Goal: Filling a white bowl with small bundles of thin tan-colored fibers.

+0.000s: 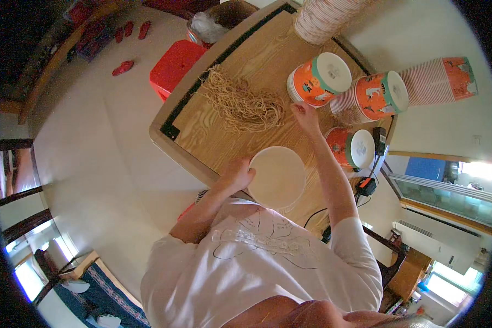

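My left hand point(240, 174) is closed on the left rim of a round white paper tub point(277, 177) at the table's near edge, close to my shirt. I cannot tell if it is a single tub or a stack. My right hand point(306, 116) is raised farther off with its fingers drawn together, just below a stack of orange and green printed paper tubs point(311, 82). Whether those fingers hold something thin does not show. Left of that hand lies a loose heap of tan paper-like cords point(243, 104).
More printed tub stacks point(374, 95) stand on the right, with one lower tub point(350, 147) nearer me. A tall stack of pale-rimmed tubs point(325, 22) rises at the back. Black adapters with cables point(366, 186) lie at the right edge. A red stool point(175, 68) stands beyond the table's left edge.
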The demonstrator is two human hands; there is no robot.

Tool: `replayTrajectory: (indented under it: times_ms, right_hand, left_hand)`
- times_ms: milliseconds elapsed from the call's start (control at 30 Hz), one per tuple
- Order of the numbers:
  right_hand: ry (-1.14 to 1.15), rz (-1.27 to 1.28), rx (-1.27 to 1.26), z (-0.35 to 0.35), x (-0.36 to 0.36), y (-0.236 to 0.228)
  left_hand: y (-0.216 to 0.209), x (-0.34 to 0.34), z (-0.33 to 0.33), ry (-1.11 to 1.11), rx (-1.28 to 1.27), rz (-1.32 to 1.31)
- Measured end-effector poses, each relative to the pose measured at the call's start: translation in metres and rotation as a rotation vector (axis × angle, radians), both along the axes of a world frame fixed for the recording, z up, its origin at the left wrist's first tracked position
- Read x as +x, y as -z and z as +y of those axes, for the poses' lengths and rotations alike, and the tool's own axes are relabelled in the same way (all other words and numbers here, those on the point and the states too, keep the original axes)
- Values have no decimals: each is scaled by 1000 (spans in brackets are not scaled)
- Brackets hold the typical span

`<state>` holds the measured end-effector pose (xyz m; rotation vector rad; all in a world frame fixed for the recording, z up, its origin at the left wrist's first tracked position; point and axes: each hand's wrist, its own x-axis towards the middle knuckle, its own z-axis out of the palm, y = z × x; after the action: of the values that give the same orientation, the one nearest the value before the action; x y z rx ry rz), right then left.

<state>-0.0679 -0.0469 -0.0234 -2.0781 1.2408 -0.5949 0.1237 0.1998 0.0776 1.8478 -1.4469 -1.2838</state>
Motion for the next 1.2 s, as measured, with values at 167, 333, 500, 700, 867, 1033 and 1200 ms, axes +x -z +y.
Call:
replayTrajectory:
  times_ms: [167,333,500,700,867,1033,1200]
  right_hand:
    - [68,293,-262,-18,42,17]
    - [122,71,-38,-30,52,-55]
    - [100,-244,55,24,69,-181]
    - [-25,-461,75,96,79,-237]
    - [-46,-321,64,146,74,-241]
    - [-115,-221,-61,181,57,-201]
    - [-213,-244,85,230,55,-175]
  left_hand:
    - [26,-4,-6,39,-23,79]
    - [57,-14,-8,-55,-221,-86]
    - [-17,17,-36,-275,-125,194]
    - [-100,13,-69,-251,-703,63]
    - [-85,10,-61,-241,-588,742]
    - [-73,27,-31,-414,-215,1267]
    - [-66,41,-14,-529,-207,1168]
